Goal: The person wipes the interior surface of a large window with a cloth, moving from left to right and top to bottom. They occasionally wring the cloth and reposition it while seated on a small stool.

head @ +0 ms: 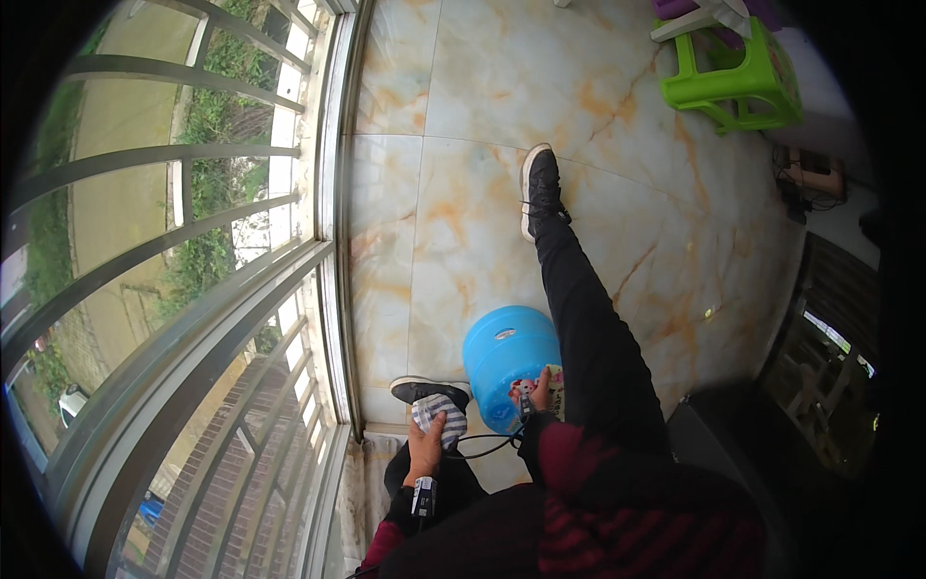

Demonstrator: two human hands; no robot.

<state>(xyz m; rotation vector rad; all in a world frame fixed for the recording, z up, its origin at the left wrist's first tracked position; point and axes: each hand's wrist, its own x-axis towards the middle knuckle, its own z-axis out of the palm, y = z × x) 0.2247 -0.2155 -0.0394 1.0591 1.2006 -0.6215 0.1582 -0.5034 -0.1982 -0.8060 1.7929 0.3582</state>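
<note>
My left hand (427, 445) grips a folded cloth with grey and white stripes (443, 418), held low above my left shoe. Tilted between my legs is a round blue plastic stool (506, 347), its side and printed seat both showing. A small oval sticker marks that side. My right hand (541, 394) holds the stool at its seat, over the colourful cartoon print; some of its fingers are hidden. The cloth and the stool are apart.
A window with metal bars (329, 181) runs along the left. My right shoe (542, 189) is planted ahead on the marble-patterned tile floor (470, 239). At the far right stand a green plastic stool (731, 76) and a box with cables (814, 177). A black cable (481, 438) spans my wrists.
</note>
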